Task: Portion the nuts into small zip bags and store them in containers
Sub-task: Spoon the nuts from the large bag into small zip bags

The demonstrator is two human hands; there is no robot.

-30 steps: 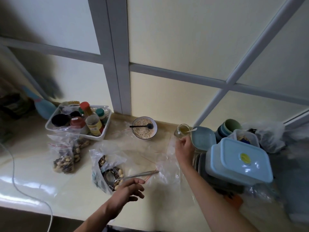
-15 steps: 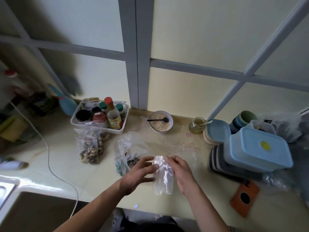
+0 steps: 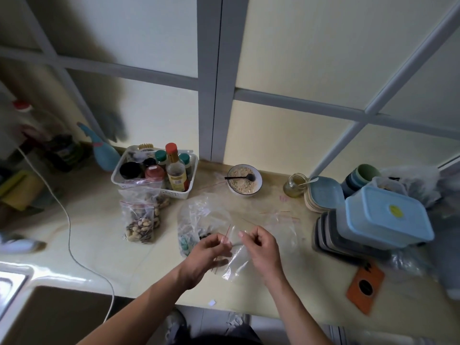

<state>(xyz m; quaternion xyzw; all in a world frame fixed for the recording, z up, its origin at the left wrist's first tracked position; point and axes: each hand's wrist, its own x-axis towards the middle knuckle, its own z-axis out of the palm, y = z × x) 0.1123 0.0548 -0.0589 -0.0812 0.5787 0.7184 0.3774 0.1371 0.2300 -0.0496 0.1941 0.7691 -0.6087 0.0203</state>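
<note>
Clear thin plastic: one empty zip bag (image 3: 235, 257), held just above the counter (image 3: 99, 240) in front of us, between both hands. Left hand (image 3: 202, 255) pinches the red-striped mouth edge with thumb and forefinger; right hand (image 3: 261, 247) pinches the opposite lip, remaining fingers curled. We judge the mouth is being parted, with nothing in it yet.

Handling, as we judge it: near weightless, limp, slick; it will collapse unless both lips are held. Best hold is at the stiffer zip strip, not the film below.

Nearby stock:
- nut sack (image 3: 196, 220), crumpled, open, just behind the left hand.
- filled bags (image 3: 139, 222), two or more, standing left, against the basket (image 3: 119, 180).
- spare bags (image 3: 283, 217), flat, behind the right hand.
- box (image 3: 388, 217), blue lid on, atop stacked lids at right, well apart from the hands.
</note>
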